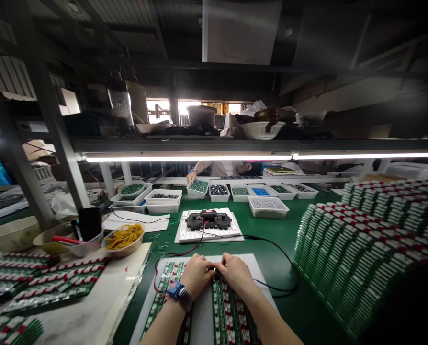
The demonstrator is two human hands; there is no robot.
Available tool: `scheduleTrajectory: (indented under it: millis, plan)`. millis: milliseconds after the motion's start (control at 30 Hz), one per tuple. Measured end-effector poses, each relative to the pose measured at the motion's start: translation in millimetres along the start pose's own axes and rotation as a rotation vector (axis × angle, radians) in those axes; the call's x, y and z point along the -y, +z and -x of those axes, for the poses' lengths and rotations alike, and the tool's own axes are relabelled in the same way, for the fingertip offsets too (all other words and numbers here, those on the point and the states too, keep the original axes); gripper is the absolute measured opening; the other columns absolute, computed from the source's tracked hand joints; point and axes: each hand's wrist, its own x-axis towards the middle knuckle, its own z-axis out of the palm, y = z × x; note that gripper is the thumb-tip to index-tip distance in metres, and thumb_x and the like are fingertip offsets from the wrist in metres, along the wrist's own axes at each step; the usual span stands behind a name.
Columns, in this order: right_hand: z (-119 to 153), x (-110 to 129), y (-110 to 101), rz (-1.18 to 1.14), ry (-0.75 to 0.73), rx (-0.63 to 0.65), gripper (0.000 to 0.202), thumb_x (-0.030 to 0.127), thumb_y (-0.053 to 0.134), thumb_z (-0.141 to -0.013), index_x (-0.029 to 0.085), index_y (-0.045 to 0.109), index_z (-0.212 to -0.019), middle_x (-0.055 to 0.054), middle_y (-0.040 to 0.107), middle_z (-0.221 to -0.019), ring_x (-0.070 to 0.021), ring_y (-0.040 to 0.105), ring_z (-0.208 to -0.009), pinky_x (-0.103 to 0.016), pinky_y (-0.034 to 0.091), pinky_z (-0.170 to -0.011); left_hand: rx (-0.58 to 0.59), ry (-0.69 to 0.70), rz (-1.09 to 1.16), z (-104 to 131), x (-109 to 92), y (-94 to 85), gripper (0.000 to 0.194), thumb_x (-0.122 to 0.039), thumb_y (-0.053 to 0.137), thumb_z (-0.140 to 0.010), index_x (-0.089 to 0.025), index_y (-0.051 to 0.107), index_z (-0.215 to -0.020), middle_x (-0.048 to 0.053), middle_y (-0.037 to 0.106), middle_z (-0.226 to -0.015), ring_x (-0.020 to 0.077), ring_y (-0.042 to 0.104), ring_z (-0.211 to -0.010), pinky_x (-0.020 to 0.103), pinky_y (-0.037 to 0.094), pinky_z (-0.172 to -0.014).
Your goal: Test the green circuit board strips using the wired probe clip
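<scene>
My left hand [198, 275] and my right hand [236, 274] meet at the far end of a green circuit board panel [224, 311] with rows of white and red parts. Fingers of both hands are pinched close together there; whatever lies between the fingertips is too small and covered to make out. A blue wrist strap [179, 291] is around my left wrist. Under my left forearm lies a second circuit board panel [171, 273], partly hidden by the arm. Both panels rest on a pale mat [252, 262].
Ahead, a black device with wires [208, 219] sits on a white tray [185, 235]. White bins of small parts [269, 213] line the back, where a co-worker's hand [191, 176] touches one. Tall board stacks [350, 258] stand right. Yellow rubber bands [125, 236] fill a bowl at left.
</scene>
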Motion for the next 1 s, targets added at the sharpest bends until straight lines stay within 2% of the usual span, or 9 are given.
scheduleTrajectory:
  millis: [100,333,733,867,1000]
  plan:
    - [0.4,1.0,-1.1,0.012,-0.001,0.010,0.023,0.037,0.055,-0.089,0.019,0.068,-0.085,-0.008,0.073,-0.083,-0.0227,0.067,-0.081,-0.025,0.032,-0.059,0.007,0.001,0.001,0.4,-0.7,-0.4,0.025,-0.025,0.059,-0.081,-0.032,0.074,-0.101,0.004,0.068,-0.087,0.0222,0.054,-0.091,0.030,0.042,-0.081]
    - [-1.6,-6.2,-3.7,-0.056,-0.032,0.043,0.020,0.020,0.050,-0.089,0.019,0.070,-0.085,-0.007,0.073,-0.087,-0.0191,0.065,-0.082,-0.023,0.032,-0.062,0.017,-0.002,-0.013,0.0,-1.8,-0.5,0.024,-0.028,0.060,-0.083,-0.027,0.074,-0.102,0.006,0.068,-0.093,0.0236,0.053,-0.096,0.031,0.042,-0.085]
    - [-3.8,-7.2,-5.0,-0.086,-0.046,0.065,0.017,0.017,0.053,-0.085,0.020,0.070,-0.082,-0.004,0.072,-0.083,-0.0175,0.063,-0.080,-0.022,0.031,-0.061,-0.027,0.016,-0.031,0.8,-2.8,3.2,0.021,-0.026,0.060,-0.082,-0.028,0.075,-0.097,0.006,0.066,-0.089,0.0232,0.052,-0.095,0.031,0.041,-0.084]
    - [-4.3,-8.5,-5.2,-0.096,-0.051,0.073,0.016,0.018,0.054,-0.083,0.021,0.069,-0.080,-0.003,0.072,-0.081,-0.0169,0.062,-0.078,-0.021,0.030,-0.060,-0.002,0.036,-0.099,0.6,-5.2,0.0,0.020,-0.029,0.058,-0.084,-0.030,0.075,-0.095,0.006,0.066,-0.087,0.0238,0.051,-0.093,0.033,0.040,-0.083]
    - [-5.5,-8.6,-3.0,-0.095,-0.053,0.069,0.015,0.018,0.055,-0.084,0.021,0.069,-0.081,-0.003,0.072,-0.080,-0.0168,0.062,-0.076,-0.021,0.030,-0.059,0.037,-0.014,-0.055,-1.6,-3.1,-1.0,0.023,-0.029,0.059,-0.083,-0.032,0.074,-0.100,0.004,0.067,-0.088,0.0232,0.053,-0.093,0.030,0.041,-0.080]
